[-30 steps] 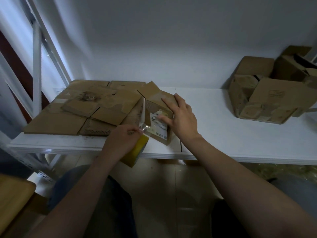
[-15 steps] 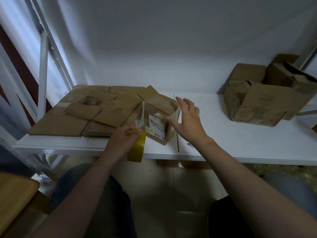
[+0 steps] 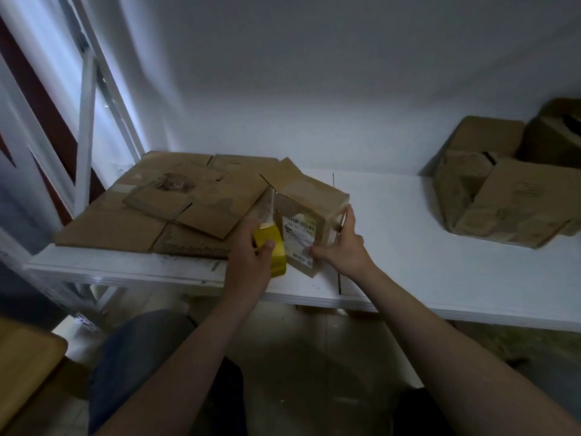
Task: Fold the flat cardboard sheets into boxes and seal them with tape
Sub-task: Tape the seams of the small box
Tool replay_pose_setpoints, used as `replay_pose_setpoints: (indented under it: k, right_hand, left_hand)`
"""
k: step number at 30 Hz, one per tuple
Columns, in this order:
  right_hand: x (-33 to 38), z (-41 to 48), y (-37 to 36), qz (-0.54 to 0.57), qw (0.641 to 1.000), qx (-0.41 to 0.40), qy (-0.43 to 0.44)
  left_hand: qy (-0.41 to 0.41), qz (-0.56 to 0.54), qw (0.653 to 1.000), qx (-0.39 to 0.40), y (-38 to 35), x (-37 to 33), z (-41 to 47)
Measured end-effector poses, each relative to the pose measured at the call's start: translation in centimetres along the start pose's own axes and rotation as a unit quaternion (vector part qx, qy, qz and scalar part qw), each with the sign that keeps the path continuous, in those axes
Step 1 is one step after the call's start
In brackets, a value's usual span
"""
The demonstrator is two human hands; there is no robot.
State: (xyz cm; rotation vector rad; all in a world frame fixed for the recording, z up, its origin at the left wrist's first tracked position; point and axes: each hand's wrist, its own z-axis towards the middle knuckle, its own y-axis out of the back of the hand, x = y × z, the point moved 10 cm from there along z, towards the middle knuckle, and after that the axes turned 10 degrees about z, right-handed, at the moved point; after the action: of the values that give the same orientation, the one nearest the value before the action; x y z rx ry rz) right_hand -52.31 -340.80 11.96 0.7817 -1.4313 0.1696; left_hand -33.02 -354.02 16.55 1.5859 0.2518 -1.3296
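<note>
Now left fingers [image 3: 267, 246] clamp the tape roll [image 3: 276, 258], right fingers [image 3: 348, 217] grip the small box [image 3: 314, 196].

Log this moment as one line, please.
taping | left hand: grips yellow tape roll | right hand: holds small brown cardboard box | flat brown cardboard sheets: piled beside box

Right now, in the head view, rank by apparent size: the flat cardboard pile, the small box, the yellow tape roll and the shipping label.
Largest: flat cardboard pile.
Then: small cardboard box.
Last: yellow tape roll and shipping label, too alike to rank.
</note>
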Motion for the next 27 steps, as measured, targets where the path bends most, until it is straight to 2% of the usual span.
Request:
replay_pose_setpoints:
  k: [3,6,11,15,20,27]
  right_hand:
    - [2.6,-0.3,0.1,0.075,0.995,-0.011,0.060]
    - [4.7,-1.1,1.6,0.109,0.991,-0.048,0.052]
    - [8.7,-3.3,3.5,0.020,0.995,-0.067,0.067]
    - [10.0,-5.1,3.1,-0.065,0.993,-0.014,0.098]
    - [10.0,-6.8,3.8,-0.014,0.996,0.005,0.088]
    - [8.9,-7.6,3.5,-0.047,0.995,0.009,0.089]
  left_hand:
    - [-0.013,-0.037,0.999,-0.011,-0.1,-0.6,0.2]
    - [-0.038,-0.049,0.998,-0.023,0.4,-1.8,0.6]
    - [-0.059,-0.072,0.995,-0.022,0.7,-4.6,1.1]
    - [-0.047,-0.083,0.995,-0.010,1.5,-5.4,1.2]
    - [-0.066,-0.092,0.994,-0.005,2.8,-6.3,1.2]
    - [-0.081,-0.032,0.995,0.048,1.4,-4.9,-0.1]
